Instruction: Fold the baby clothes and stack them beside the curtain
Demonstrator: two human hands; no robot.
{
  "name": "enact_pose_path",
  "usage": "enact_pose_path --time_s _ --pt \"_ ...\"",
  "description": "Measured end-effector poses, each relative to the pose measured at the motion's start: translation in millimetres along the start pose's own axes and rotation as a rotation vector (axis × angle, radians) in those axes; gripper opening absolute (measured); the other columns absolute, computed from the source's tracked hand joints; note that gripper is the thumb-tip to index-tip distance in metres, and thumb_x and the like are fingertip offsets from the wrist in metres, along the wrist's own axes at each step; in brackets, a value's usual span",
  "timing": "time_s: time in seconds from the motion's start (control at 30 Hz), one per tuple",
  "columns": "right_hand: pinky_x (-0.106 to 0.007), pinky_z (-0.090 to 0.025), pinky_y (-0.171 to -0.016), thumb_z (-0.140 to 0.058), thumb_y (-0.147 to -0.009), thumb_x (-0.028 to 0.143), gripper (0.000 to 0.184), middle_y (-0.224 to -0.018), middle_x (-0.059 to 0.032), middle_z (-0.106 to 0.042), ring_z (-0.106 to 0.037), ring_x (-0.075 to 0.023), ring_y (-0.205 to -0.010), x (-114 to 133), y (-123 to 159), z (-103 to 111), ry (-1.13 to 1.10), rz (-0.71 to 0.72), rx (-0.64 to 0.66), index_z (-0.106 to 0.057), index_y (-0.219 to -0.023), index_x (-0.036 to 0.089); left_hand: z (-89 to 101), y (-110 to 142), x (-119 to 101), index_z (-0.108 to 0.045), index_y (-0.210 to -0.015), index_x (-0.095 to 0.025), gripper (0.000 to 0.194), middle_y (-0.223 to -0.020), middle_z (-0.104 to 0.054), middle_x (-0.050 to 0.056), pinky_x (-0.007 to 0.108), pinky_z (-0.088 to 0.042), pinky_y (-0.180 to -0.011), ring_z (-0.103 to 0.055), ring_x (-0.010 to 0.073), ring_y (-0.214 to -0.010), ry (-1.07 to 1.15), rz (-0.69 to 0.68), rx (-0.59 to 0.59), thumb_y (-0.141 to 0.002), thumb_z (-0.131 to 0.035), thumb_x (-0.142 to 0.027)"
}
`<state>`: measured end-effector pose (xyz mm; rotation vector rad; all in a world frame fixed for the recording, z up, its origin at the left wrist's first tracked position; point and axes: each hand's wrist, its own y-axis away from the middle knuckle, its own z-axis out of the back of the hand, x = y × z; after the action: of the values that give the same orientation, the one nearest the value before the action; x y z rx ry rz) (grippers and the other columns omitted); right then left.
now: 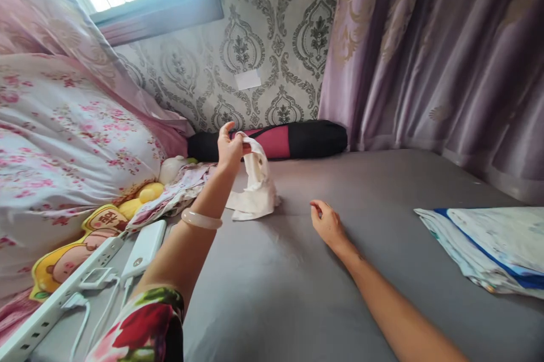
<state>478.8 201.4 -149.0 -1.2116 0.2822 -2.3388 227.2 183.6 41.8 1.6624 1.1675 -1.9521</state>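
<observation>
Raised near frame center, the left hand [230, 149] pinches a white cloth [257, 197]; right of center, the right hand [328, 226] curls half-open.

Cloth [259, 195] matt (pwr strip [51, 315] plstc)

We are finding no wording, brand or number that can be read with certainty. We are noting a dark, character-like mark [107, 218] on the yellow cartoon cushion [70, 263], too small and slanted to decipher. We are also recording a round emblem [137, 262] on the white box-shaped device [147, 242], its detail remaining illegible.
</observation>
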Motion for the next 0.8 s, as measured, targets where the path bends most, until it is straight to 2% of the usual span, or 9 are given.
enact_pose_path --time_s 0.07,0.17,0.23,0.37,0.43,0.5,0.6,0.7,0.8 --pt "-0.033 -0.051 -0.082 -0.041 -0.089 0.034 0.024 -0.096 -0.0080 -0.071 -0.066 -0.0207 -0.087 12 -3 10 -0.165 -0.054 -0.105 -0.061 -0.097 0.022 -26.8 25 -1 -0.050 -0.121 -0.018 0.037 -0.075 -0.057 -0.002 0.026 -0.055 -0.065 -0.063 0.0105 -0.061 0.142 0.037 0.119 -0.084 -0.052 -0.023" --pt "-0.032 -0.051 -0.070 -0.038 -0.091 0.046 0.029 -0.081 -0.0059 -0.068 -0.064 -0.0201 -0.074 33 -5 27 -0.277 -0.124 -0.249 -0.056 -0.089 0.023 -59.3 62 -1 -0.056 -0.105 -0.015 0.023 -0.078 -0.060 0.001 0.029 -0.057 -0.074 -0.068 0.0125 -0.073 0.330 0.046 0.209 -0.084 -0.054 -0.025" --pt "-0.030 -0.051 -0.063 -0.037 -0.091 0.049 0.030 -0.075 -0.0036 -0.065 -0.063 -0.0190 -0.069 45 -4 34 -0.344 -0.166 -0.252 -0.052 -0.087 0.023 -75.5 84 0 -0.056 -0.103 -0.015 0.021 -0.083 -0.062 0.003 0.030 -0.057 -0.078 -0.069 0.0139 -0.080 0.414 0.029 0.244 -0.086 -0.054 -0.026" --pt "-0.030 -0.053 -0.058 -0.056 -0.081 0.052 0.033 -0.090 -0.0035 -0.064 -0.064 -0.0174 -0.068 56 1 29 -0.438 -0.218 -0.162 -0.047 -0.095 0.024 -93.7 119 0 -0.057 -0.105 -0.017 0.023 -0.096 -0.066 0.006 0.033 -0.056 -0.085 -0.068 0.0185 -0.096 0.436 -0.018 0.306 -0.086 -0.056 -0.030" --pt "-0.031 -0.054 -0.057 -0.061 -0.078 0.048 0.032 -0.092 -0.0038 -0.064 -0.065 -0.0178 -0.070 53 2 19 -0.456 -0.290 -0.138 -0.047 -0.093 0.023 -95.8 131 0 -0.057 -0.107 -0.018 0.025 -0.099 -0.067 0.007 0.035 -0.055 -0.087 -0.067 0.0205 -0.101 0.406 -0.039 0.344 -0.084 -0.058 -0.028" --pt "-0.031 -0.055 -0.057 -0.060 -0.078 0.042 0.024 -0.090 -0.0040 -0.066 -0.066 -0.0183 -0.071 45 -1 11 -0.506 -0.371 -0.107 -0.049 -0.088 0.023 -93.9 138 2 -0.058 -0.109 -0.019 0.029 -0.102 -0.068 0.007 0.036 -0.054 -0.089 -0.066 0.0212 -0.105 0.384 -0.055 0.383 -0.081 -0.059 -0.024" --pt "-0.032 -0.056 -0.060 -0.056 -0.079 0.036 0.016 -0.082 -0.0039 -0.068 -0.067 -0.0178 -0.067 30 -9 9 -0.614 -0.430 -0.076 -0.053 -0.083 0.022 -84.5 139 8 -0.058 -0.109 -0.019 0.033 -0.105 -0.068 0.007 0.035 -0.054 -0.089 -0.065 0.0207 -0.105 0.363 -0.083 0.387 -0.077 -0.062 -0.020" --pt "-0.032 -0.055 -0.067 -0.057 -0.078 0.037 0.017 -0.079 -0.0036 -0.069 -0.067 -0.0187 -0.072 19 -21 25 -0.660 -0.391 -0.157 -0.056 -0.083 0.021 -70.4 130 19 -0.060 -0.104 -0.018 0.031 -0.100 -0.070 0.006 0.032 -0.054 -0.086 -0.066 0.0203 -0.102 0.325 -0.076 0.304 -0.075 -0.065 -0.024" --pt "-0.032 -0.054 -0.070 -0.060 -0.075 0.042 0.024 -0.080 -0.0041 -0.070 -0.066 -0.0199 -0.078 20 -34 57 -0.671 -0.321 -0.294 -0.060 -0.085 0.020 -56.7 121 32 -0.061 -0.099 -0.016 0.031 -0.087 -0.071 0.005 0.031 -0.054 -0.081 -0.068 0.0198 -0.093 0.290 0.003 0.243 -0.072 -0.070 -0.029"
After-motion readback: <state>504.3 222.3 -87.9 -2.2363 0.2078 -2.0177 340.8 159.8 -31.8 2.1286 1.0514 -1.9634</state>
